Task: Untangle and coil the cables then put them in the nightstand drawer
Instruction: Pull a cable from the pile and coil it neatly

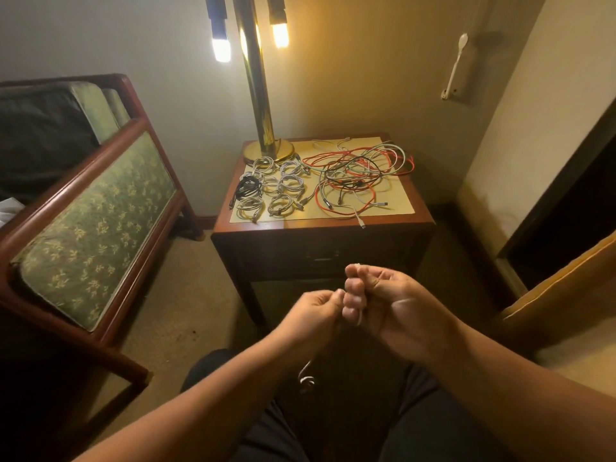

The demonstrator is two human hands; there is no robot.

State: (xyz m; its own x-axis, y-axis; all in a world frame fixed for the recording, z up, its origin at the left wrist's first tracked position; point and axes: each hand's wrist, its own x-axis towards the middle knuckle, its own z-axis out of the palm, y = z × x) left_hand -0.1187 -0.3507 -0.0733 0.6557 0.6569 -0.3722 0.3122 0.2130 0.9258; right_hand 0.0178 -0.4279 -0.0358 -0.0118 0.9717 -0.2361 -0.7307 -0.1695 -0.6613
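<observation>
Both hands meet in front of the nightstand (413,216), below its shut drawer (321,256). My right hand (383,303) is closed around a thin white cable (306,378), turns of it showing between the fingers. My left hand (316,311) pinches the same cable, and its loose end hangs down over my lap. On the nightstand top, a tangled heap of red, white, green and black cables (358,176) covers the right half. Several coiled cables (270,190), mostly white and one black, lie in rows on the left half.
A brass lamp (263,128) stands at the nightstand's back left corner. A wooden chair with green patterned cushions (90,235) is to the left. A yellow-edged bed or seat (563,295) is at the right. Carpet (186,311) lies between chair and nightstand.
</observation>
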